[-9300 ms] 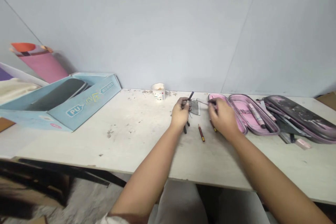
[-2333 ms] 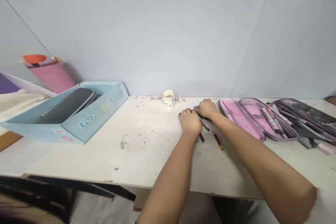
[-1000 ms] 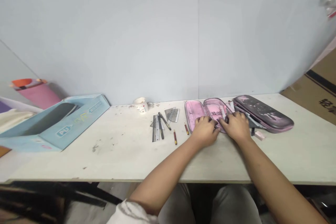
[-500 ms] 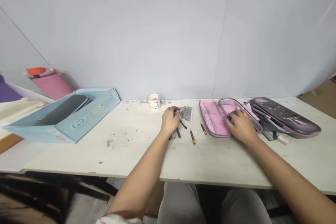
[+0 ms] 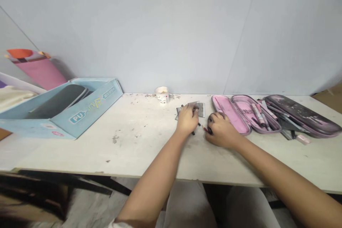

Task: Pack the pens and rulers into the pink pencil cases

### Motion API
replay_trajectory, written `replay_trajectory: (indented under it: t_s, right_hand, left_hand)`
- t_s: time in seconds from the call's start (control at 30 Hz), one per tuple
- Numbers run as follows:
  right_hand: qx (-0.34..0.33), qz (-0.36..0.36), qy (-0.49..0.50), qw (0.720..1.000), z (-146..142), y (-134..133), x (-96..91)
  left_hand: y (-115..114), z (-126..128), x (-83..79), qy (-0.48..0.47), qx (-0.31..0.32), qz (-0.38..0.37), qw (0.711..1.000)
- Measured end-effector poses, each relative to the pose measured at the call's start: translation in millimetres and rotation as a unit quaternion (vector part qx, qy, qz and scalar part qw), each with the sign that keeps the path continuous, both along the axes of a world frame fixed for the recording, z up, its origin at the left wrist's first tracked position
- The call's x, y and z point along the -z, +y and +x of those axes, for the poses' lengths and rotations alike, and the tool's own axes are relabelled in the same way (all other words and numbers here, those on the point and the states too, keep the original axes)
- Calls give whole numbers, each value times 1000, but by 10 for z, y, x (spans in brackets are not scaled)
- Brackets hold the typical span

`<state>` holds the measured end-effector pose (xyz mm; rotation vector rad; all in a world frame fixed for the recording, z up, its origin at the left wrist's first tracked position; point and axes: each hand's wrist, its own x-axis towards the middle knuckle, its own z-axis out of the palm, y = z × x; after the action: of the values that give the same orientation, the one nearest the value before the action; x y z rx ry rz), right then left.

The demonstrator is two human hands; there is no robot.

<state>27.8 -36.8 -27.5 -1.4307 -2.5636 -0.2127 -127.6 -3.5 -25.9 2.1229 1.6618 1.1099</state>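
Observation:
My left hand (image 5: 187,120) lies curled over dark pens and a metal ruler on the white table (image 5: 149,142), its fingertips touching a clear set square (image 5: 200,108). My right hand (image 5: 220,131) rests just to its right with the fingers closed around a red pencil (image 5: 204,128) on the tabletop. An open pink pencil case (image 5: 242,112) with several pens in its right half sits right of my right hand.
A small paper cup (image 5: 162,94) stands by the wall. A light blue cardboard box (image 5: 66,108) occupies the left side, with a pink tube (image 5: 37,67) behind it. A dark pencil case (image 5: 304,117) and loose stationery lie at the far right.
My right hand left the pink case and moved left onto the red pencil. My left hand stayed on the pens and ruler. The view shifted slightly.

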Motion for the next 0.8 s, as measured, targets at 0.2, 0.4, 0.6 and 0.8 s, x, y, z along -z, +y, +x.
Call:
replay_trajectory:
  t_s: [0.2, 0.4, 0.6, 0.8]
  right_hand:
    - [-11, 8, 118, 993, 127, 77, -15]
    - [-45, -33, 222, 973, 154, 61, -47]
    - [-47, -19, 243, 969, 138, 130, 28]
    - [9, 105, 225, 969, 276, 228, 162]
  left_hand:
    - [-51, 61, -19, -207, 131, -133, 960]
    - [-65, 107, -19, -349, 196, -153, 904]
    - [-53, 101, 31, -356, 136, -123, 916]
    - [254, -126, -137, 70, 22, -1, 997]
